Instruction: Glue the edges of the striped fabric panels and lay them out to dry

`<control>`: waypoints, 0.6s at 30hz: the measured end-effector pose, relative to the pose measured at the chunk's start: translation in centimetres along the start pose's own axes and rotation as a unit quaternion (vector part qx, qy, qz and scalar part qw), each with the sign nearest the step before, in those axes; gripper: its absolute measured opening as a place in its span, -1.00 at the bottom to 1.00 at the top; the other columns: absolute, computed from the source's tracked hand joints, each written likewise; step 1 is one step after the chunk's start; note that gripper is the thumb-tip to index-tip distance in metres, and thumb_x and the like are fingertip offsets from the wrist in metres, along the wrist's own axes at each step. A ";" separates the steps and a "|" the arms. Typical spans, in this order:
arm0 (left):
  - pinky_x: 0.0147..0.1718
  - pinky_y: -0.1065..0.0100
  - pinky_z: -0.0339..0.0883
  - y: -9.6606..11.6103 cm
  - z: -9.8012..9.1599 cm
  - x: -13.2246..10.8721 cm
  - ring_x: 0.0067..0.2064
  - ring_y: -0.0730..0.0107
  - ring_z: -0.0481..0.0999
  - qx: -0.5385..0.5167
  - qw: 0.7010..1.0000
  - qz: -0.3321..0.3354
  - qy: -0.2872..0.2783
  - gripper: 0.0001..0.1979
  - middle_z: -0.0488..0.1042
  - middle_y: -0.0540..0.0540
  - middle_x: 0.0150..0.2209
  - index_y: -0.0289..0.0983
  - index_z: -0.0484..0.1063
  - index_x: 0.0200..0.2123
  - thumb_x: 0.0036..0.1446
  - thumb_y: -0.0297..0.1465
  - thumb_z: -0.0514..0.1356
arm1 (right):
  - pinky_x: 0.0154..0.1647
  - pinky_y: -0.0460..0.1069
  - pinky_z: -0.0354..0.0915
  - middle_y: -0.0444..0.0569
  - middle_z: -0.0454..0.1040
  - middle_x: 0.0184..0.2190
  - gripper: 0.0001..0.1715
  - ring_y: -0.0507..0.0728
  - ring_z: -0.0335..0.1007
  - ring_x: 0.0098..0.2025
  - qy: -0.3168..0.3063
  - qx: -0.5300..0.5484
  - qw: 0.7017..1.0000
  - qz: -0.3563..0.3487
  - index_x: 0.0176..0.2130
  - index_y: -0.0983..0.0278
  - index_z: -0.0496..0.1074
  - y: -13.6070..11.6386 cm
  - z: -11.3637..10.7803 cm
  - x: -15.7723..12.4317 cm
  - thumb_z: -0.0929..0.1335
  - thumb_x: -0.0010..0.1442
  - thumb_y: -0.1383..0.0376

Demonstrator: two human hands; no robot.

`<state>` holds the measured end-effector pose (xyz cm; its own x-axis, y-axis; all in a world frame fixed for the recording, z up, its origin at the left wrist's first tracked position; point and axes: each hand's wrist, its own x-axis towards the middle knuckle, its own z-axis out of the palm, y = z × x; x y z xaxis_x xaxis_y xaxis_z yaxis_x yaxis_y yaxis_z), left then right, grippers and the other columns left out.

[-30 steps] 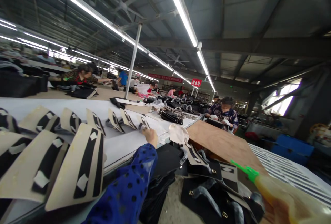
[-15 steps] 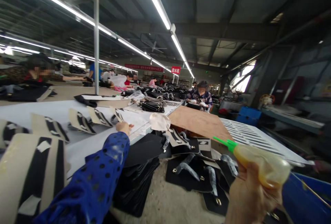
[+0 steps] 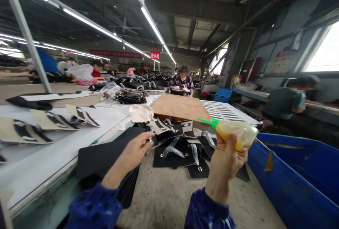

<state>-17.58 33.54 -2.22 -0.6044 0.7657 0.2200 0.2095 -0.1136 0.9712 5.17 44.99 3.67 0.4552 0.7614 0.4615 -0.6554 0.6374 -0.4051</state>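
Observation:
My right hand [image 3: 227,156] is wrapped round a soft squeeze bottle [image 3: 235,132] of yellowish liquid, its green nozzle pointing left. My left hand [image 3: 134,153] reaches forward with fingers extended, above the edge of a stack of black panels [image 3: 106,151]; I see nothing held in it. Just beyond its fingertips lies a heap of black bag pieces [image 3: 171,153] with plastic-wrapped handles and gold-coloured rings. Beside the heap, a beige round-topped piece [image 3: 140,113] rests at the white table's corner.
On the left, a white table [image 3: 79,144] carries curved beige pieces with black strips [image 3: 51,119]. A brown board [image 3: 180,106] and a slatted white panel [image 3: 225,110] lie ahead. A blue bin [image 3: 286,179] stands at right. Co-workers sit ahead [image 3: 182,80] and at right [image 3: 284,98].
My left hand has come back from the white table towards the black heap. The view has turned right, showing more of the blue bin. The bottle stays in my right hand.

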 end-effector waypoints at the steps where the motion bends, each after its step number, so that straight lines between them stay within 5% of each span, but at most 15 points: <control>1: 0.24 0.12 0.29 -1.0 2.4 -0.7 0.15 0.10 0.51 0.035 0.998 0.004 -0.047 -0.67 0.55 -0.17 0.13 -0.20 0.58 0.00 0.14 -0.52 0.30 | 0.01 0.10 0.48 -0.06 0.57 -0.07 -0.54 0.15 0.55 -0.08 -0.003 0.000 1.000 0.006 -0.08 0.28 0.48 -0.1 0.1 -0.1 0.55 0.01 0.28; 4: 0.36 0.00 0.05 -4.8 8.6 -1.0 0.36 0.03 0.25 0.144 0.983 0.014 -0.111 -0.50 0.36 -0.27 0.30 -0.31 0.44 0.16 0.13 -0.63 0.26 | 0.01 0.13 0.47 -0.07 0.58 -0.14 -0.59 0.15 0.56 -0.12 -0.009 -0.002 1.000 0.014 -0.11 0.26 0.49 -0.4 0.3 -0.3 0.54 0.02 0.26; 7: 0.34 -0.22 -0.03 -8.6 11.6 0.6 0.42 -0.11 0.06 0.242 0.962 0.012 -0.124 -0.43 0.14 -0.23 0.41 -0.24 0.33 0.24 0.18 -0.53 0.31 | 0.00 0.10 0.47 -0.09 0.59 -0.17 -0.62 0.12 0.56 -0.15 -0.004 -0.006 1.000 0.024 -0.12 0.23 0.52 -0.6 0.3 -0.4 0.53 0.03 0.26; 13: 0.15 -0.14 0.32 -12.7 11.1 1.9 0.16 0.03 0.45 0.296 0.948 -0.060 -0.096 -0.61 0.44 -0.19 0.16 -0.25 0.42 0.12 0.24 -0.41 0.30 | -0.09 -0.01 0.50 -0.08 0.59 -0.08 -0.49 0.10 0.55 -0.14 0.008 0.028 0.998 0.052 -0.08 0.23 0.53 -0.3 0.1 -0.3 0.57 -0.07 0.34; 18: -0.05 0.08 0.49 -11.7 9.2 0.4 -0.06 0.21 0.57 0.113 0.989 -0.096 -0.016 -0.80 0.55 -0.14 -0.07 -0.29 0.47 -0.05 0.32 -0.32 0.21 | -0.08 -0.05 0.52 0.00 0.50 0.10 -0.44 0.09 0.53 -0.04 -0.015 0.073 0.993 0.093 0.00 0.23 0.50 -0.2 -0.1 0.0 0.57 0.02 0.19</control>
<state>-13.16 41.00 -14.38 -0.6264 0.7790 0.0268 0.2608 0.1772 0.9490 5.36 44.92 3.70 0.3019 0.8591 0.4133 -0.8074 0.4609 -0.3683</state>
